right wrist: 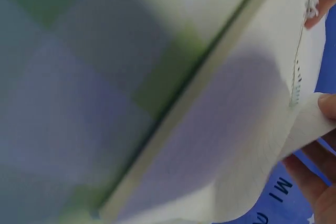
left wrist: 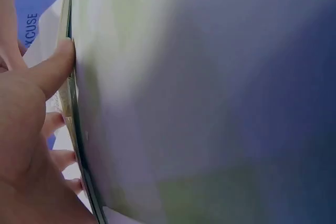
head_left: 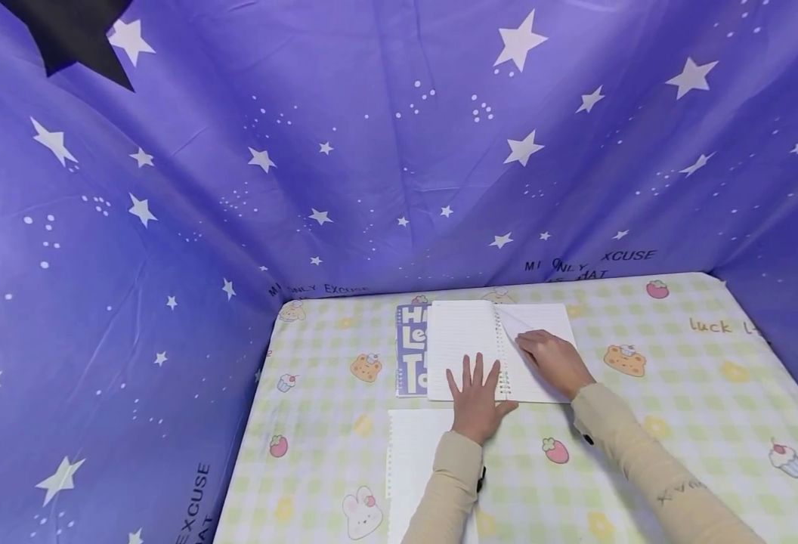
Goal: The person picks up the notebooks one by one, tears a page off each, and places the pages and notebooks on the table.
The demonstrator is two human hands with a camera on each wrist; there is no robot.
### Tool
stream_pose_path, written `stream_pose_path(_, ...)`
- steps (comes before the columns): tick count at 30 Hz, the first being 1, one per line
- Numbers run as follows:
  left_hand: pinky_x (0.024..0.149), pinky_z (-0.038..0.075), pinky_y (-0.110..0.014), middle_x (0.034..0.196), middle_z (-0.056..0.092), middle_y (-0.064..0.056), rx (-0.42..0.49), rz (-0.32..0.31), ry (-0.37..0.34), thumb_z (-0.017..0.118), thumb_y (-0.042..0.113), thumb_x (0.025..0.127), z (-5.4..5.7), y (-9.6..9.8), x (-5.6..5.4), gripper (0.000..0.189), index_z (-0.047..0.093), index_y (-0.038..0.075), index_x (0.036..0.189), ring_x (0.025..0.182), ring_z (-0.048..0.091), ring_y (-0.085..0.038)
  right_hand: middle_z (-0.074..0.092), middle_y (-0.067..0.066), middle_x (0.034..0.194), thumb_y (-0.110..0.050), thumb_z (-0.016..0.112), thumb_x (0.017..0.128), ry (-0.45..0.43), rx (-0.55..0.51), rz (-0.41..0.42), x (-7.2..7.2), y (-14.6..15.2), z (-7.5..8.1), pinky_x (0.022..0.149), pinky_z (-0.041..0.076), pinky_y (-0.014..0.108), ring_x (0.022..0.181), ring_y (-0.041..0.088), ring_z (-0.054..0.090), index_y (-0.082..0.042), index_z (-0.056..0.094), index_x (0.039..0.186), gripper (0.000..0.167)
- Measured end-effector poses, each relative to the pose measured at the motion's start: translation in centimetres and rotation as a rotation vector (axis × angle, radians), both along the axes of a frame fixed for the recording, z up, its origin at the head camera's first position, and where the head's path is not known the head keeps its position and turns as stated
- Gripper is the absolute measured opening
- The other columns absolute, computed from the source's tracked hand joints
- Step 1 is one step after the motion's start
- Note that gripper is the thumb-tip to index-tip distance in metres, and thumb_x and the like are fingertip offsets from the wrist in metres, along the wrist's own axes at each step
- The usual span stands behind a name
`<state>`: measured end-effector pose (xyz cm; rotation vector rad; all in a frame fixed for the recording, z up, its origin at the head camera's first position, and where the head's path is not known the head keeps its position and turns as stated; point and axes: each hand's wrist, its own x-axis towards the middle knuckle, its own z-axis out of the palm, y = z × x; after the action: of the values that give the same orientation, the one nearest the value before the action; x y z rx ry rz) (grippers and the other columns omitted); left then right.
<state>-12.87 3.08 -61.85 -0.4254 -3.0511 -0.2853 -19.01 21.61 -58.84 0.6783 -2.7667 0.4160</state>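
A spiral-bound notebook (head_left: 459,332) lies open on the table, with lined white pages on both sides of its coil. My left hand (head_left: 475,404) rests with spread fingers on the lower part of the left page, its thumb near the bottom of the coil. On the right side, my right hand (head_left: 554,363) pinches a single page (right wrist: 302,124) between thumb and fingers; that page is raised and bent near the coil. In the left wrist view, the left thumb (left wrist: 58,66) lies at the notebook's edge.
A purple cover with big white letters (head_left: 410,370) sticks out from under the notebook's left side. Below it lies a loose lined sheet (head_left: 416,453) with a ragged left edge, partly under the left sleeve. A checked cloth (head_left: 317,468) covers the table; purple star-patterned curtains (head_left: 372,151) surround it.
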Motion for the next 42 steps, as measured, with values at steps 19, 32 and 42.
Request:
stream_pose_path(19,0.118,0.025,-0.059,0.163,0.030,0.001,-0.080,0.026,-0.058,0.051,0.073,0.084,0.4,-0.1,0.2,0.080,0.038,0.034,0.153,0.152,0.021,-0.025,0.069,0.017,0.121,-0.005,0.069,0.089,-0.097,0.000,-0.011,2.1,-1.1,-0.8,0.094,0.053,0.053,0.113,0.037,0.065,0.000,0.072,0.116,0.027)
stream_pose_path(32,0.119,0.024,-0.057,0.163,0.029,0.002,-0.092,0.036,-0.085,0.050,0.075,0.084,1.0,0.2,0.2,0.080,0.038,0.035,0.153,0.152,0.020,-0.023,0.068,0.016,0.125,-0.009,0.070,0.090,-0.093,-0.048,0.027,5.1,-0.4,-0.8,0.096,0.052,0.052,0.115,0.034,0.064,-0.004,0.071,0.120,0.031)
stream_pose_path(42,0.117,0.026,-0.058,0.158,0.039,-0.002,-0.073,0.030,-0.057,0.053,0.071,0.084,1.0,0.3,0.2,0.074,0.051,0.029,0.145,0.151,0.025,-0.026,0.072,0.010,0.119,-0.011,0.072,0.088,-0.007,-0.158,-0.007,7.9,0.1,-1.0,0.093,0.054,0.050,0.110,0.030,0.067,-0.009,0.073,0.117,0.029)
